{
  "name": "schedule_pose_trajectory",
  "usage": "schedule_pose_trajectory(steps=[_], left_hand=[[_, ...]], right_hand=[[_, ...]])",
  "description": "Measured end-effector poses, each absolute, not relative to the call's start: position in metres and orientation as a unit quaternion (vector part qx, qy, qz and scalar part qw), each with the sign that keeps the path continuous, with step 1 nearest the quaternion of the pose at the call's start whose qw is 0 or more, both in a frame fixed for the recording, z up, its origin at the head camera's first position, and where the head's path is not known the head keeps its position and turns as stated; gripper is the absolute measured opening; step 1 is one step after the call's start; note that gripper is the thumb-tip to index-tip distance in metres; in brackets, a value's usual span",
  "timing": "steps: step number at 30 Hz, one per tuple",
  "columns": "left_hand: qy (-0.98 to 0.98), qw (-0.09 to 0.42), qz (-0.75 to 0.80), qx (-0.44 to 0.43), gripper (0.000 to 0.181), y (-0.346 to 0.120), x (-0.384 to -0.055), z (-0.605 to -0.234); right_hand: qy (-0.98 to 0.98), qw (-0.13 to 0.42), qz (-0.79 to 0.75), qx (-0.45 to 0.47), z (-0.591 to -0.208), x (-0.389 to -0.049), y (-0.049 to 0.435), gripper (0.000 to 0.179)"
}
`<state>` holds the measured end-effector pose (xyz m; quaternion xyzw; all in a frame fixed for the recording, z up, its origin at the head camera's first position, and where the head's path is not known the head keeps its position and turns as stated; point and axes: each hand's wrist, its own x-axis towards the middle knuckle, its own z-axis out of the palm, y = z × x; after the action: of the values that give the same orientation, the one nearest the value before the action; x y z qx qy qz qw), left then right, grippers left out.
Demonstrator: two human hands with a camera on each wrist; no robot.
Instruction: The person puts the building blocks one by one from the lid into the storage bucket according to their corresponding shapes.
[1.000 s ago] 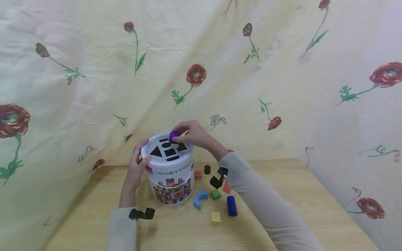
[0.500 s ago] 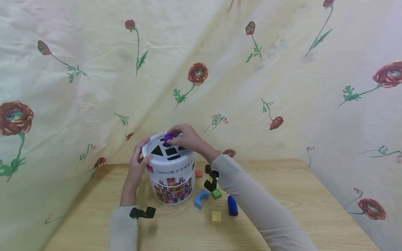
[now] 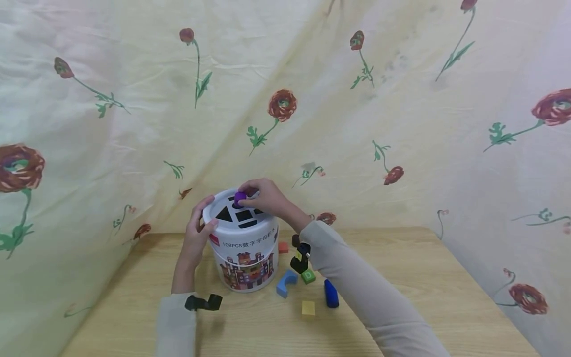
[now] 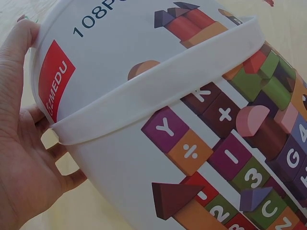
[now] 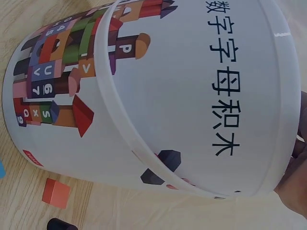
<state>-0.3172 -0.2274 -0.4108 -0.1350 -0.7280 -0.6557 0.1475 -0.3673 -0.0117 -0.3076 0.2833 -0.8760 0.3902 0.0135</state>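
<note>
bucket [image 3: 245, 250] on table [image 3: 129, 302], blocks [image 3: 309, 308] right, cloth [image 3: 232, 124] behind

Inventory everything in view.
table: one, tan, below
floral backdrop: one, cream, behind
bucket: one, white, on table
arch: one, light-blue, beside bucket
lettered block: one, green, beside arch
front block: one, yellow, on table
long cylinder: one, blue, table front
back block: one, red, beside bucket
short cylinder: one, black, beyond arch
piece: one, purple, at bucket opening
wrist cameras: two, black, wrists
sleeves: two, grey, forearms
left hand: one, gripping bucket
right hand: one, pinching piece
</note>
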Motion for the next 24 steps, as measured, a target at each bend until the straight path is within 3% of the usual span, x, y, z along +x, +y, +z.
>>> schedule_pose_trajectory(steps=[24], left_hand=[[-0.717, 0.146, -0.667, -0.141, 0.061, -0.227, -0.317, -0.412]], right_hand=[[-0.874, 0.031, 0.380, 0.302, -0.309, -0.364, 0.006, 0.037]])
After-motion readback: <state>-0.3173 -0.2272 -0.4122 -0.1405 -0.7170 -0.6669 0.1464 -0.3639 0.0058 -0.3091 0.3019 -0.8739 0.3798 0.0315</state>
